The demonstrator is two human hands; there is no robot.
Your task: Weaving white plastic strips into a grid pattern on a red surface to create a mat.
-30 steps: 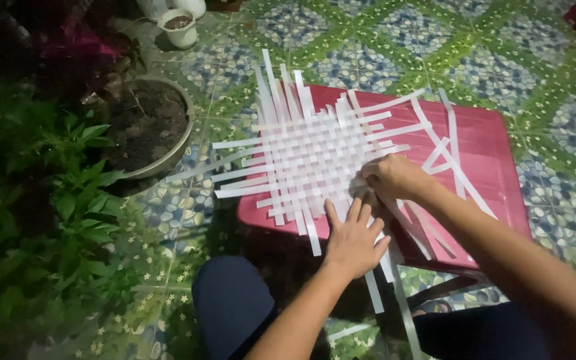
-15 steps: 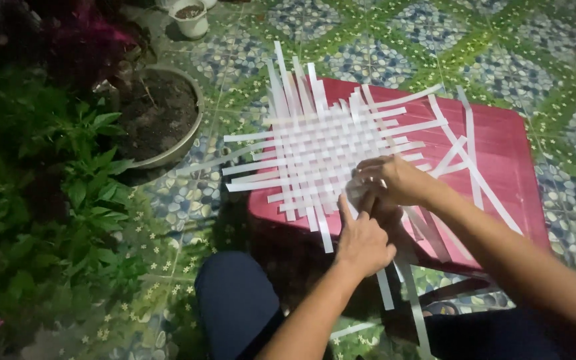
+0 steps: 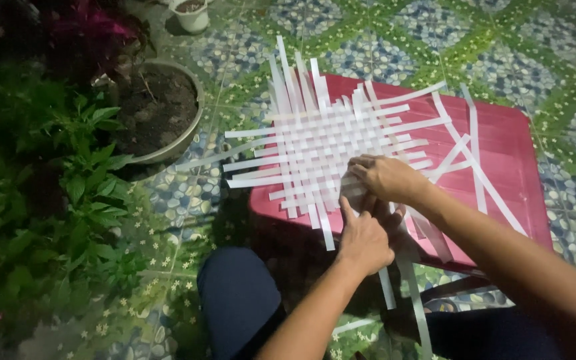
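Comparing with a second ago, left hand point(image 3: 366, 241) has moved from lying flat to pinching, fingers clenched on a strip. Right hand point(image 3: 386, 179) presses curled fingers on the woven white mat point(image 3: 328, 143) at its 5 o'clock corner, so weaving continues there.

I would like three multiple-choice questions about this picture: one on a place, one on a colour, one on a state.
1. Where does the woven mat of white strips lie?
A. on the red stool
B. in the soil pot
C. on a knee

2. What colour are the strips?
A. green
B. white
C. black

3. What is the right hand doing?
A. hanging free in the air
B. holding a cup
C. resting on the mat's near edge

Answers: 1 A, the red top shows around the mat. 2 B, all strips look white. 3 C, its fingers lie on the strips, beside the left hand.
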